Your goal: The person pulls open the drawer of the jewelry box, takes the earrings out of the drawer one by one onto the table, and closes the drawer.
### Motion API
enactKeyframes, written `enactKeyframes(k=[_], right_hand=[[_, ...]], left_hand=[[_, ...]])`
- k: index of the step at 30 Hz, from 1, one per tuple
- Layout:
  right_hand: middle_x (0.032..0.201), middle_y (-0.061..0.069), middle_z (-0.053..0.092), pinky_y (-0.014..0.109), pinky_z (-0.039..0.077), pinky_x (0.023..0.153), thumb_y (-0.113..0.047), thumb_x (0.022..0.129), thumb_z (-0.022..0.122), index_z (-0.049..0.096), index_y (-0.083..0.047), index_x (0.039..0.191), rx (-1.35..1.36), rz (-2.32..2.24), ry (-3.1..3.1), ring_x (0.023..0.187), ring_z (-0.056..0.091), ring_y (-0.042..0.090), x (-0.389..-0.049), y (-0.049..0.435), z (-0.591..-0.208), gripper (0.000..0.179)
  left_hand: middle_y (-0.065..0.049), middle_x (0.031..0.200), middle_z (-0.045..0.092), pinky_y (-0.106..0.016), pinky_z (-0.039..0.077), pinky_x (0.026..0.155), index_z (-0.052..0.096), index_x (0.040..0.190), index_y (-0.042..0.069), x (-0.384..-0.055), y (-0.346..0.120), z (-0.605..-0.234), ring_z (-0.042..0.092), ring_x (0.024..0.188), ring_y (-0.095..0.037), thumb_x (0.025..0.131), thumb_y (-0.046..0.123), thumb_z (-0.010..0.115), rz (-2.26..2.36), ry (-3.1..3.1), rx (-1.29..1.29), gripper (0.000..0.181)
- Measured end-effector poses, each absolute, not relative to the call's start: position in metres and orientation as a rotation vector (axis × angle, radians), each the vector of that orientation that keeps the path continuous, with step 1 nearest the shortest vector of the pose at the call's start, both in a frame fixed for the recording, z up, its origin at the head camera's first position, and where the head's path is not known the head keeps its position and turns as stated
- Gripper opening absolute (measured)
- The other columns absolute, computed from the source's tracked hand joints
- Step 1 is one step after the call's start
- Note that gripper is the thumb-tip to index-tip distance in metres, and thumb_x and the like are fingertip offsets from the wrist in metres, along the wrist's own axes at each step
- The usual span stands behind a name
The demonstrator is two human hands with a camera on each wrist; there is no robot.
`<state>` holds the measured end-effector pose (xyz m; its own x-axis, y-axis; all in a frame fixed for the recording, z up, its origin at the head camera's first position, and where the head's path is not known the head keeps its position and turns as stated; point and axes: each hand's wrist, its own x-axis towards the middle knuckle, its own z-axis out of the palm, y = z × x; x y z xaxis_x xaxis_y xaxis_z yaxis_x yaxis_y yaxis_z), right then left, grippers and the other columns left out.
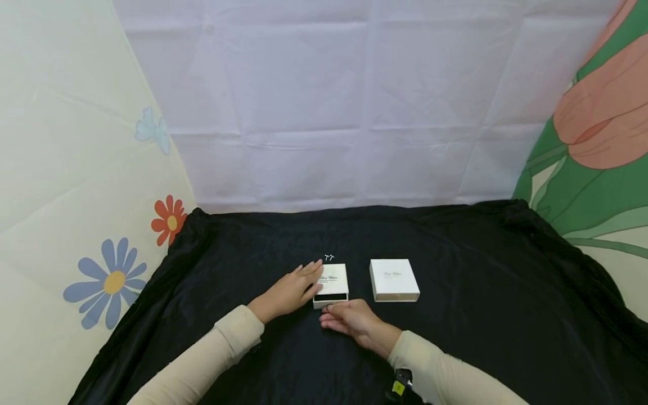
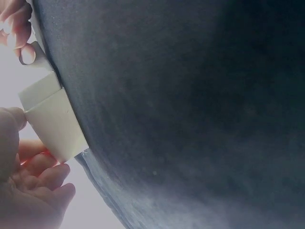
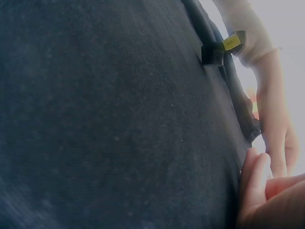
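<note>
A small white drawer box with dark script on its lid lies on the black cloth. Its inner drawer sticks out of the near side, showing a dark inside. My left hand grips the sleeve from the left; in the left wrist view, thumb and fingers lie on opposite sides of the sleeve. At the drawer's near end, my right hand pinches the front with thumb and fingertips, where a thin dark loop shows. The right wrist view catches only part of the right hand, its fingers close to the cloth.
A second white box, closed, with similar script, stands to the right. Two tiny white T-shaped pieces lie just behind the first box. Black cloth covers the table, with a white sheet hanging behind.
</note>
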<state>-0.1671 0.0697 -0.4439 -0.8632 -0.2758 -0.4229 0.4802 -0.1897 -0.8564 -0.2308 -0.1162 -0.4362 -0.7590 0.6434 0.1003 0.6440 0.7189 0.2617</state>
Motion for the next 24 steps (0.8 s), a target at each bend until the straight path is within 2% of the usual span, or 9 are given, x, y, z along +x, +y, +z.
enactKeyframes(k=[24], right_hand=[[0.072,0.006,0.069,0.024,0.057,0.068,0.002,0.096,0.050,0.057,0.019,0.112,0.281,-2.114,1.629,0.067,0.068,0.011,-0.179,0.066,-0.443,0.024]], left_hand=[[-0.009,0.153,0.033,-0.048,0.028,0.112,0.040,0.144,0.002,-0.229,-0.116,-0.434,0.034,0.139,-0.025,0.101,0.033,0.047,-0.427,-2.912,-1.095,0.054]])
